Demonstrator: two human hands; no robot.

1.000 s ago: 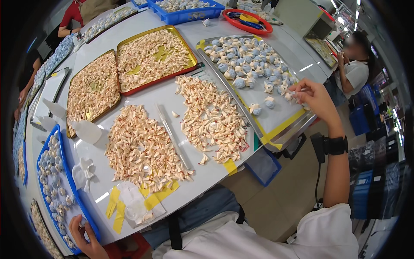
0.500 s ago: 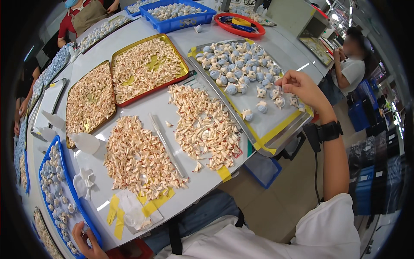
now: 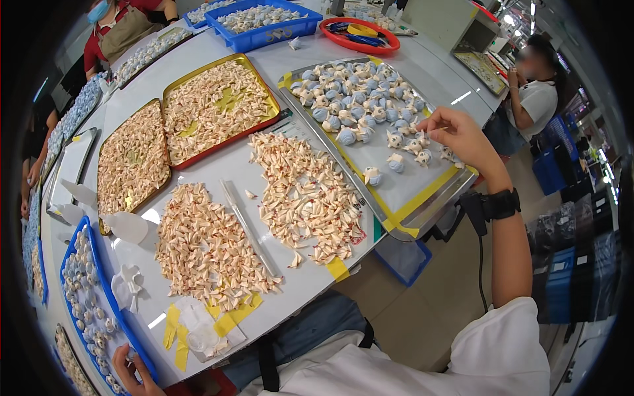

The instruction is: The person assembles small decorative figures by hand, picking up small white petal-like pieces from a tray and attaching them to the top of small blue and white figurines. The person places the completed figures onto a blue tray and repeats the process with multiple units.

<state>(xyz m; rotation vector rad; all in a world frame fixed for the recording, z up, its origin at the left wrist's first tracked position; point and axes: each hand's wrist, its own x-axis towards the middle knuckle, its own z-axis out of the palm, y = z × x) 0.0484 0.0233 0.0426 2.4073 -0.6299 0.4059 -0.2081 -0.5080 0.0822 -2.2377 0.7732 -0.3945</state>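
Observation:
My right hand is over the right side of a metal tray edged with yellow tape. Its thumb and fingers are pinched together beside a few small blue-and-cream figurine heads. Whether anything is between the fingertips is too small to make out. Many similar heads crowd the far part of that tray. At the lower left, my left hand rests by the near end of a blue tray holding more small heads. Its fingers are curled and partly cut off by the picture's edge, so its grip is unclear.
Two heaps of small cream pointed pieces lie on the table, a clear tube between them. Beyond are gold trays of such pieces, white squeeze bottles, a blue bin and a red basket. Other people work nearby.
The view has shifted slightly, moving the table's contents a little left. My right hand keeps its pinch near the same heads, and my left hand stays by the blue tray.

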